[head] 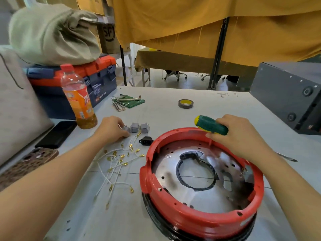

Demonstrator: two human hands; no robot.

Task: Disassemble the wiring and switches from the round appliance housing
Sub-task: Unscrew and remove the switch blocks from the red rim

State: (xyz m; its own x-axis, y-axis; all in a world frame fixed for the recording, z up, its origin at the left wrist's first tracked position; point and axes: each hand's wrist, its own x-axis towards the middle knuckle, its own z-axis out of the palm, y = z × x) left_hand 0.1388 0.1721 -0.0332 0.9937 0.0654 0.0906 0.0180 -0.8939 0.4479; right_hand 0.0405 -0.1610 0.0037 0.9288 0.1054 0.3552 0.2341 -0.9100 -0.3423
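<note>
**Stripping almost done: switches and wires out on the table**

Setting down a grey switch [125,128] with the left hand [111,129], fingers curled round it, at the near end of a short row of two more switches [139,127]. Just in front of them: a black power socket [145,141] and a loose tangle of white wires [118,162] with brass clips, spread on the table [173,117] left of the housing.

Right hand [238,134] clamped on a green-handled screwdriver [211,125], held above the far rim of the red round housing [199,218]. Shaft points down inside the rim; tip hard to make out.

Housing sits open side up, bare metal plate [173,171] inside with a large central hole. A small grey part near the right inner wall may be something not yet removed; cannot tell.

Risks, as I judge them:
- Attention is split. With eyes on the left hand, the screwdriver tip could slip and gouge the plastic rim.
- Housing is not held by either hand, so any prying could shift it towards the table edge.
- Drinks bottle [78,100] stands close to the left arm; a careless sweep would tip it over the phones [55,134].
- Loose wires lie under the left forearm's path and could be dragged off.
</note>
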